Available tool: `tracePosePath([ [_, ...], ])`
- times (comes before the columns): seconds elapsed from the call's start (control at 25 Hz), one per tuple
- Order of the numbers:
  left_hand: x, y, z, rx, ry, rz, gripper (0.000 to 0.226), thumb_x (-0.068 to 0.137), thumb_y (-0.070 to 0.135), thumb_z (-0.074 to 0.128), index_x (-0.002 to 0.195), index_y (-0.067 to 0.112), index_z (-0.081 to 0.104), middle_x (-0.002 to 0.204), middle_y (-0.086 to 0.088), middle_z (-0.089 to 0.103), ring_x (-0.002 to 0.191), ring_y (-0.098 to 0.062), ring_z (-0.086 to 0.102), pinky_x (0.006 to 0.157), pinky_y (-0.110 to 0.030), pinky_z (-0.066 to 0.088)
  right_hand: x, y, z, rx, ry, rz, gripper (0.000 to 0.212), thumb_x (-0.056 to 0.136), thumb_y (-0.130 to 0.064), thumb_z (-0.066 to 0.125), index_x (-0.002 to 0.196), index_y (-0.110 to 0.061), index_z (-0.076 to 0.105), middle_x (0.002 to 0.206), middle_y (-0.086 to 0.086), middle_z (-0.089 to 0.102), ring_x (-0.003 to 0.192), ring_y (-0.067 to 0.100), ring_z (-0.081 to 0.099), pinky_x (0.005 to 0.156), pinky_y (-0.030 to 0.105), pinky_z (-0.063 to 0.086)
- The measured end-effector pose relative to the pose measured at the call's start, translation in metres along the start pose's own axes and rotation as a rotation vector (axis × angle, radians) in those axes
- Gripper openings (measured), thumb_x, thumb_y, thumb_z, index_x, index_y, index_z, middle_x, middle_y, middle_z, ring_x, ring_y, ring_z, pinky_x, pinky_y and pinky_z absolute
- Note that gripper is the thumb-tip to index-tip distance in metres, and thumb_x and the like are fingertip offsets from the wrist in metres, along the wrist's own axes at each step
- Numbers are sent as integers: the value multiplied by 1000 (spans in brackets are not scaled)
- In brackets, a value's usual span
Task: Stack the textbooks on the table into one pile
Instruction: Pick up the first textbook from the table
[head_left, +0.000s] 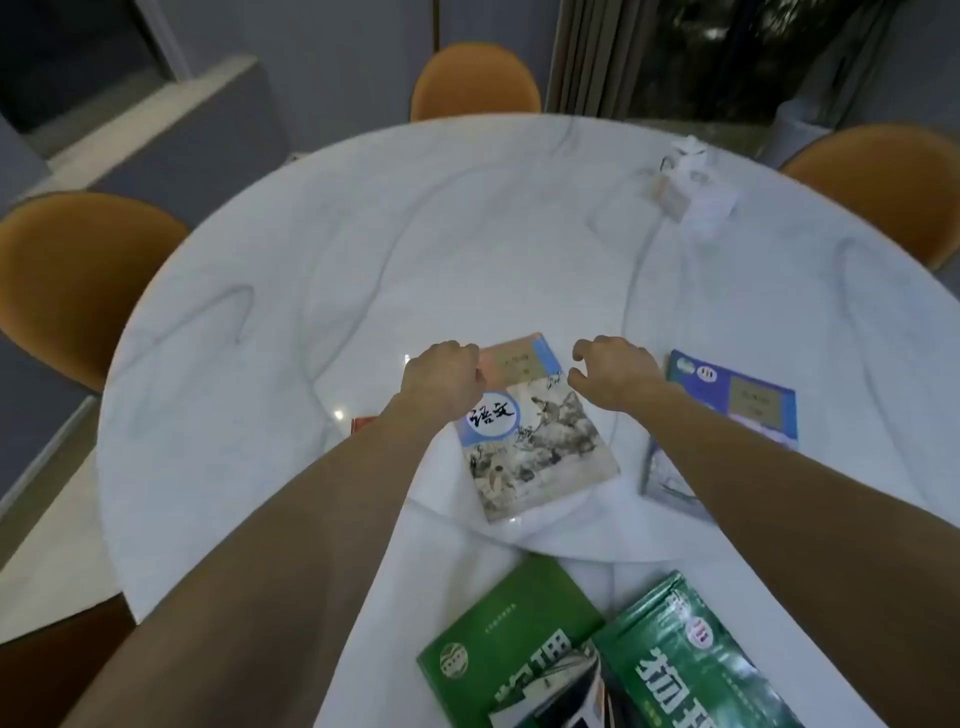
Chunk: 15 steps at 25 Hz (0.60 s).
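Note:
A grey-and-blue textbook (540, 431) with an ink-painting cover lies flat in the middle of the round white marble table (363, 249). My left hand (441, 384) rests on its far left corner, fingers curled at the edge. My right hand (613, 374) hovers beside its far right edge, fingers bent and apart, holding nothing. A blue textbook (743, 400) lies to the right, partly under my right forearm. Two green textbooks (509, 634) (691, 660) lie side by side at the near edge. A red corner of another book (362, 423) peeks out from under my left forearm.
A white tissue box (693, 192) stands at the far right of the table. Orange chairs stand around it: one at the far side (475, 83), one left (78, 280), one right (883, 182). Curtains and a dark window are behind.

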<state>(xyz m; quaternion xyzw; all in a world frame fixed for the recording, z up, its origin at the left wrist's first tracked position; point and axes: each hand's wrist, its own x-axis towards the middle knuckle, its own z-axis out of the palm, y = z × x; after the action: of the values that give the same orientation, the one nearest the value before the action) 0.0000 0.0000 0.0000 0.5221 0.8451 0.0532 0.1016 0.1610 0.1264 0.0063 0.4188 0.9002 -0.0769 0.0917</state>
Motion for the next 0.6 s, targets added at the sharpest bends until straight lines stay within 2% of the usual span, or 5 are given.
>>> tracePosePath([
  [0.2, -1, -8, 46, 9, -119, -101, 28, 94, 17, 39, 115, 8, 55, 115, -14, 60, 103, -31, 58, 78, -37, 48, 10, 3, 45, -27, -83, 21, 37, 95, -29, 38, 123, -11, 52, 121, 14, 56, 111, 31, 53, 90, 38, 43],
  [0.36, -1, -9, 70, -58, -103, -137, 25, 92, 13, 43, 113, 4, 53, 110, -18, 59, 101, -33, 57, 74, -38, 45, 14, 6, 65, 9, -78, 30, 39, 95, -32, 38, 120, -4, 51, 116, 17, 56, 109, 35, 53, 86, 40, 44],
  [0.48, -4, -5, 84, -127, -112, -195, 28, 91, 14, 47, 117, 3, 51, 110, -18, 57, 102, -35, 58, 81, -40, 48, 19, 5, 80, 125, -47, 73, 43, 95, -33, 42, 120, 1, 49, 118, 21, 52, 111, 37, 51, 87, 43, 45],
  [0.6, -4, 1, 95, -217, -44, -275, 32, 90, 13, 50, 120, 2, 47, 110, -22, 59, 100, -36, 58, 89, -42, 49, 29, 5, 95, 303, -56, 193, 49, 92, -40, 49, 115, 3, 51, 120, 24, 50, 113, 38, 50, 89, 41, 45],
])
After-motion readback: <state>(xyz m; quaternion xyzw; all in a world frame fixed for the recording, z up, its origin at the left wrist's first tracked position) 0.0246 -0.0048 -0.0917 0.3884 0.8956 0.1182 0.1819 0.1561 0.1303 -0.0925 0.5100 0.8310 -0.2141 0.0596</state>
